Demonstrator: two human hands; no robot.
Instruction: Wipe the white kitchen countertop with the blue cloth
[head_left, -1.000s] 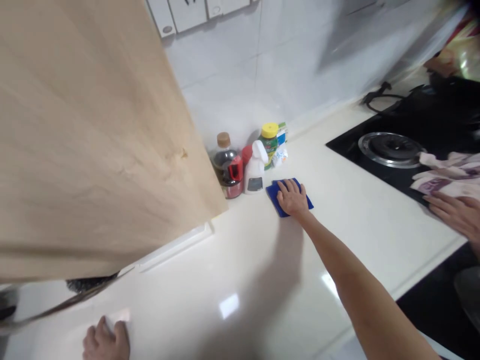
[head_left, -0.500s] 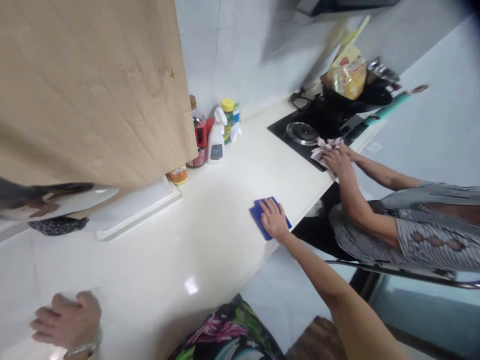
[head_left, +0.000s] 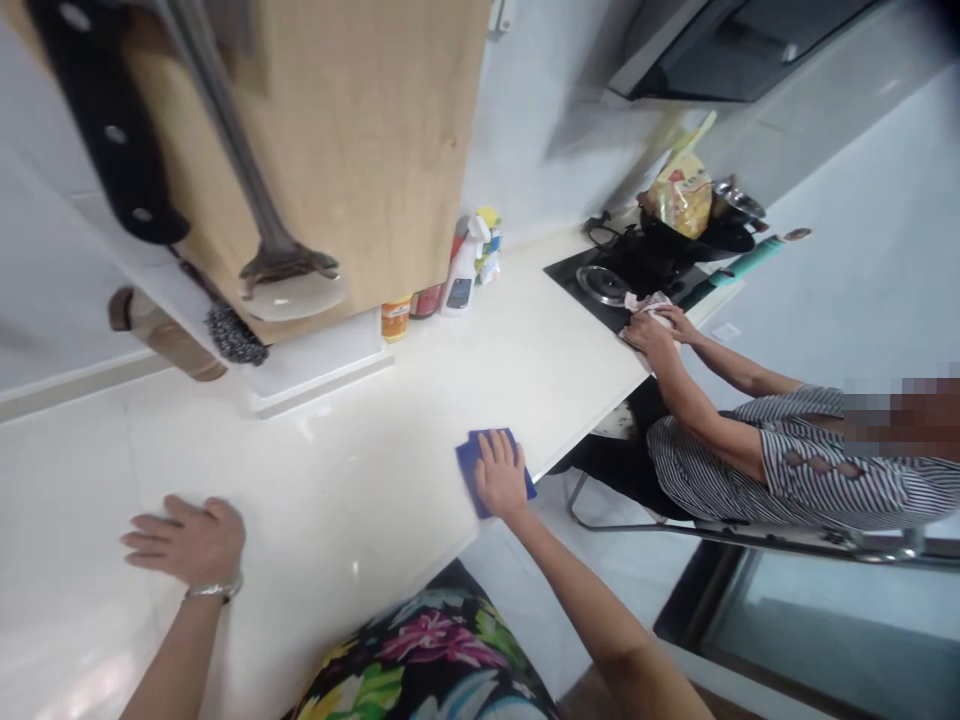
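My right hand (head_left: pixel 501 478) presses down on a folded blue cloth (head_left: pixel 469 478) near the front edge of the white countertop (head_left: pixel 352 440). Its fingers lie over the cloth, whose corners stick out around them. On the left, my left hand (head_left: pixel 191 540) rests palm down on the bare counter with fingers spread and holds nothing. A bracelet (head_left: pixel 214 590) circles that wrist. Farther right, another person's hands (head_left: pixel 652 328) hold a pale crumpled rag (head_left: pixel 649 302) at the edge of the black cooktop (head_left: pixel 574 268).
A wooden board (head_left: pixel 375 150), a ladle (head_left: pixel 289 275) and a black-handled utensil (head_left: pixel 112 130) hang at upper left. Along the wall stand a white spray bottle (head_left: pixel 463 270) and an orange jar (head_left: pixel 395 318). A wok (head_left: pixel 697 240) sits on the cooktop. The other person (head_left: pixel 712 470) sits at right.
My right hand and the blue cloth have slid left along the counter. My view has shifted, bringing the hanging utensils into sight. The other person's hands stay by the cooktop with the rag.
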